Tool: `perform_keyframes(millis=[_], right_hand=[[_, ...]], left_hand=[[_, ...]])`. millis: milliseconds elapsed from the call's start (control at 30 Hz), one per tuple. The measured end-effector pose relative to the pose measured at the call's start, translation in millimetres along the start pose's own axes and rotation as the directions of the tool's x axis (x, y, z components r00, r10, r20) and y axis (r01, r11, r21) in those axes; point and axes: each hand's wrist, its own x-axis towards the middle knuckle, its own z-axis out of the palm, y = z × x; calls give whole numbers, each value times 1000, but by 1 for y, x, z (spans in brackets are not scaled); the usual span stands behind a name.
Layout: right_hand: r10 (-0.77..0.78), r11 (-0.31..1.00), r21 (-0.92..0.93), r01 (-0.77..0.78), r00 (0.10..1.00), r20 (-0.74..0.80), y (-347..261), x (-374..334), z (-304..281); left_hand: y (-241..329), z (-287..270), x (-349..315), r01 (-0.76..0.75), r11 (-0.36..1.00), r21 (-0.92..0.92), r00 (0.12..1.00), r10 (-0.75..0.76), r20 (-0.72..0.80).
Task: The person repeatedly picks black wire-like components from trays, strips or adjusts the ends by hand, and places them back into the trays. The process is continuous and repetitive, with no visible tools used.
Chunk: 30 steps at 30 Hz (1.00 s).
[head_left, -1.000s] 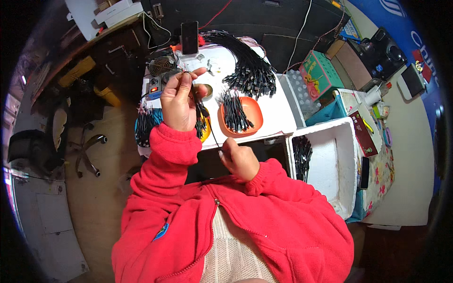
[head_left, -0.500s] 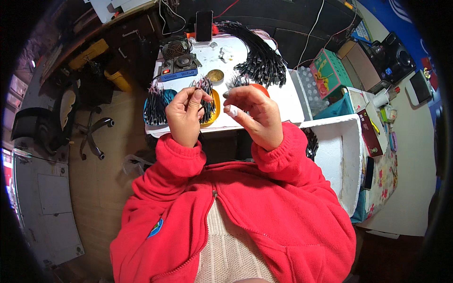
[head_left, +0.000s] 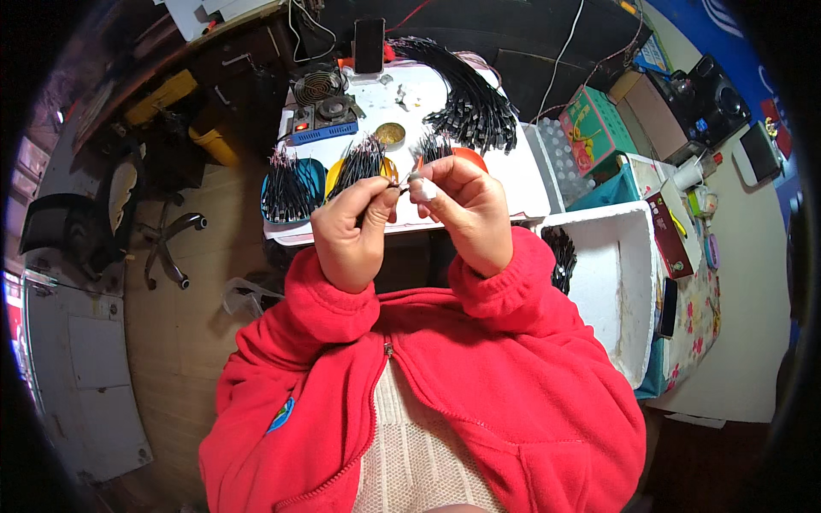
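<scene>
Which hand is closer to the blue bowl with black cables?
Left. In the picture, the left hand is to the lower right of the blue bowl; the right hand is farther right.

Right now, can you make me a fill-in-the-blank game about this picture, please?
1. The jacket is the colour ____.
2. The tray between the blue tray and the orange tray is the colour ____.
3. White wrapping covers part of the thumb on the person's ____ hand.
4. The left hand pinches a thin cable of the colour ____.

Missing words: red; yellow; right; black.
</scene>
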Motion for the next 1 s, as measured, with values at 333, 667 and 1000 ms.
perform_keyframes(millis=[333,667,1000], right_hand=[[-109,961,-252,110,994,16,15,-13,-29],[-10,1000,5,10,1000,-10,26,-8,-35],[252,730,589,-346,938,239,43,-6,-40]], left_hand=[[-13,15,-8,400,862,-313,913,-346,215],[-24,18,-11,584,634,-507,811,-475,341],[-31,12,-13,688,490,-536,725,-495,478]])
